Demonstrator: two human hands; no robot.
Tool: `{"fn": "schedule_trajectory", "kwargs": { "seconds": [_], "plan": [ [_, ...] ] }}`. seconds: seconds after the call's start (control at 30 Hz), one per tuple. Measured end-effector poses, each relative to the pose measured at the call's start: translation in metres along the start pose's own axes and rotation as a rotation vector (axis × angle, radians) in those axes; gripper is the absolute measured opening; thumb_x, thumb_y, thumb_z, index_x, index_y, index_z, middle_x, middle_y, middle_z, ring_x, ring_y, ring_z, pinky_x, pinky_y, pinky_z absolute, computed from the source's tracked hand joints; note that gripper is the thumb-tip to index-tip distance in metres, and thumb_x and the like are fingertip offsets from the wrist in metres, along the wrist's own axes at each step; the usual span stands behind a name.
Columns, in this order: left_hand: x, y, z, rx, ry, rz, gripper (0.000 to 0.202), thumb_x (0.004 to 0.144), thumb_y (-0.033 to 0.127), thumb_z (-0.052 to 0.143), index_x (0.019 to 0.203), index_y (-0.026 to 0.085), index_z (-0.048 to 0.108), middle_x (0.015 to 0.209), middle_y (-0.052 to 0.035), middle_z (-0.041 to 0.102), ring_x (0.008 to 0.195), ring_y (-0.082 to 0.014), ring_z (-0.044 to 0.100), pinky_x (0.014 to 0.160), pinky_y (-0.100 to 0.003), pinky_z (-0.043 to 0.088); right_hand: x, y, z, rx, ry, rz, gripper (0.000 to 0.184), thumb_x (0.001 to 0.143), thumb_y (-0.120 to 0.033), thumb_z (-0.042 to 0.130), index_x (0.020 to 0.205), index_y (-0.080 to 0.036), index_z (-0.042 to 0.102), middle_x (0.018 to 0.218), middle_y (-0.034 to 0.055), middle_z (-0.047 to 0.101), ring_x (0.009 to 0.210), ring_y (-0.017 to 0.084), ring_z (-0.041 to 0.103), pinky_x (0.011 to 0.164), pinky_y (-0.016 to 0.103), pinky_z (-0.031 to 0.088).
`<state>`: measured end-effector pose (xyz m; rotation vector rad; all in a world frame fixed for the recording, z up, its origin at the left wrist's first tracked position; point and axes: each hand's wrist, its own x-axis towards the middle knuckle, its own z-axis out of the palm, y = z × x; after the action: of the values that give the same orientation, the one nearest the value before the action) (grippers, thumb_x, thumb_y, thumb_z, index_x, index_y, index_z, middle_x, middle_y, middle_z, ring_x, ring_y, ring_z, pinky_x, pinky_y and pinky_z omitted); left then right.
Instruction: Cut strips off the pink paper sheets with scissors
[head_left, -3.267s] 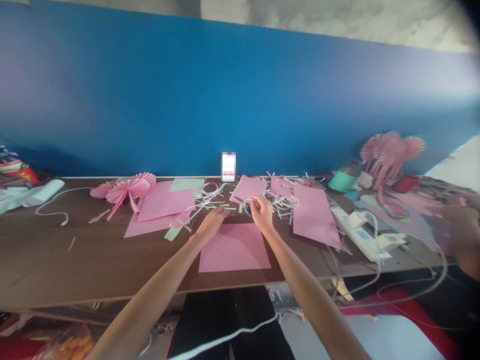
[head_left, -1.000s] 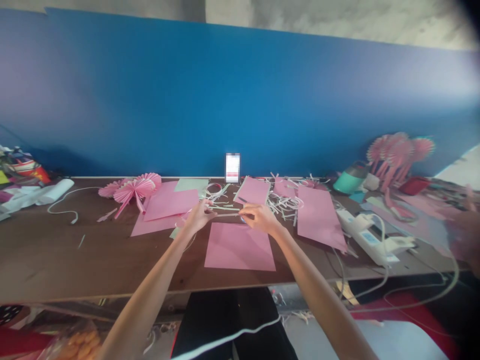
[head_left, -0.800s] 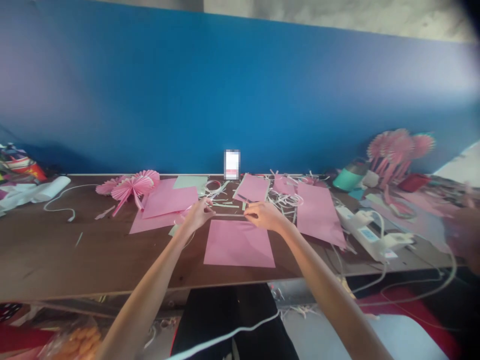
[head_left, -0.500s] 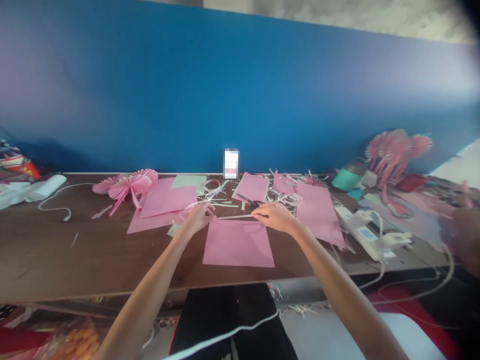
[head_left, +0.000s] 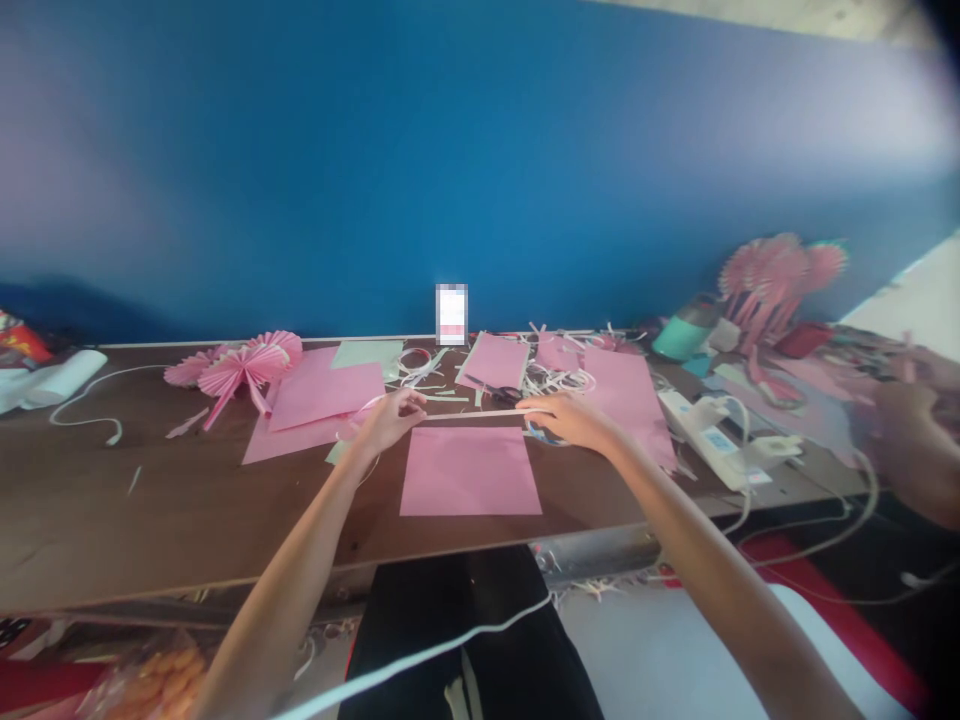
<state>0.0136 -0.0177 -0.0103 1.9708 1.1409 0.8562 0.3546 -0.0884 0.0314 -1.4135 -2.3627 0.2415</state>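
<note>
My left hand point(head_left: 397, 415) pinches one end of a narrow pale strip point(head_left: 474, 414), fingertips together. My right hand point(head_left: 559, 415) has its fingers closed at the other end, and the strip is stretched straight between them. Whether it is tape or paper I cannot tell. Just below the strip, a pink paper sheet point(head_left: 471, 472) lies flat, its far edge close to the strip. Under my right hand shows part of a bluish-white ring point(head_left: 541, 433), perhaps a tape roll. Dark scissors point(head_left: 501, 393) lie just beyond the strip.
Pink folded paper fans point(head_left: 244, 368) and stacked pink sheets point(head_left: 330, 395) lie left. Pale scraps point(head_left: 559, 380), another pink sheet point(head_left: 626, 400) and a power strip point(head_left: 709, 440) with cables lie right. A pixelated upright screen point(head_left: 451, 315) stands behind. Another person's arm point(head_left: 919, 440) shows far right.
Both hands have moved slightly away from the pink sheet, with the strip farther beyond its far edge. The bluish-white ring under my right hand has come into sight. The view has shifted slightly.
</note>
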Motion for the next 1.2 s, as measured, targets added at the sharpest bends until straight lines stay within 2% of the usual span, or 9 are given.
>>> {"fn": "schedule_trajectory", "kwargs": {
  "seconds": [0.13,0.3,0.5,0.7,0.87,1.1,1.2],
  "plan": [
    [0.004,0.002,0.010,-0.169,0.032,0.038,0.030,0.076,0.038,0.061,0.098,0.018,0.057,0.087,-0.0051,0.066,0.080,-0.0192,0.065,0.075,-0.033,0.050,-0.007,0.005,0.002,0.130,0.064,0.117,0.032,0.090,-0.038,0.045,0.105,-0.022,0.068,0.078,0.0040,0.071,0.067,0.017,0.062,0.068,0.027,0.045],
    [0.005,0.003,0.021,-0.291,0.102,-0.017,0.031,0.077,0.039,0.061,0.099,0.018,0.054,0.086,-0.0037,0.061,0.077,-0.0180,0.065,0.070,-0.031,0.051,0.000,0.009,0.007,0.246,0.062,0.139,0.033,0.089,-0.042,0.045,0.102,-0.020,0.067,0.068,0.0015,0.067,0.060,0.015,0.059,0.062,0.024,0.042],
    [-0.003,0.013,0.029,-0.447,-0.015,-0.079,0.033,0.078,0.041,0.061,0.100,0.018,0.052,0.087,-0.0035,0.060,0.076,-0.0164,0.066,0.066,-0.028,0.051,0.017,0.021,0.027,0.178,0.180,0.178,0.028,0.088,-0.037,0.046,0.090,-0.019,0.068,0.065,0.0018,0.067,0.057,0.015,0.059,0.062,0.024,0.041],
    [-0.003,0.008,0.034,-0.277,-0.084,-0.064,0.036,0.079,0.044,0.057,0.102,0.018,0.049,0.079,-0.0026,0.060,0.062,-0.0143,0.061,0.055,-0.026,0.048,0.015,0.030,0.035,0.052,0.321,0.174,0.026,0.087,-0.031,0.047,0.090,-0.020,0.070,0.082,0.0043,0.072,0.066,0.017,0.063,0.070,0.026,0.043],
    [0.000,0.007,0.040,-0.199,-0.088,-0.017,0.036,0.082,0.046,0.053,0.103,0.018,0.047,0.087,-0.0039,0.060,0.059,-0.0125,0.060,0.058,-0.027,0.049,0.021,0.036,0.035,-0.069,0.360,0.172,0.026,0.087,-0.028,0.046,0.092,-0.021,0.071,0.080,0.0046,0.072,0.072,0.019,0.064,0.071,0.026,0.044],
    [0.001,0.009,0.040,-0.175,-0.015,0.002,0.031,0.083,0.042,0.051,0.104,0.019,0.048,0.092,-0.0042,0.059,0.060,-0.0112,0.059,0.054,-0.024,0.047,0.026,0.034,0.039,-0.243,0.316,0.181,0.029,0.088,-0.021,0.041,0.087,-0.020,0.070,0.080,0.0072,0.071,0.073,0.019,0.062,0.065,0.025,0.038],
    [0.001,0.010,0.037,-0.204,0.025,0.001,0.030,0.083,0.041,0.052,0.103,0.019,0.048,0.088,-0.0028,0.059,0.061,-0.0102,0.058,0.052,-0.022,0.045,0.023,0.028,0.035,-0.154,0.366,0.181,0.028,0.089,-0.024,0.042,0.090,-0.020,0.069,0.079,0.0058,0.071,0.070,0.018,0.062,0.066,0.026,0.039]
  ]
}}
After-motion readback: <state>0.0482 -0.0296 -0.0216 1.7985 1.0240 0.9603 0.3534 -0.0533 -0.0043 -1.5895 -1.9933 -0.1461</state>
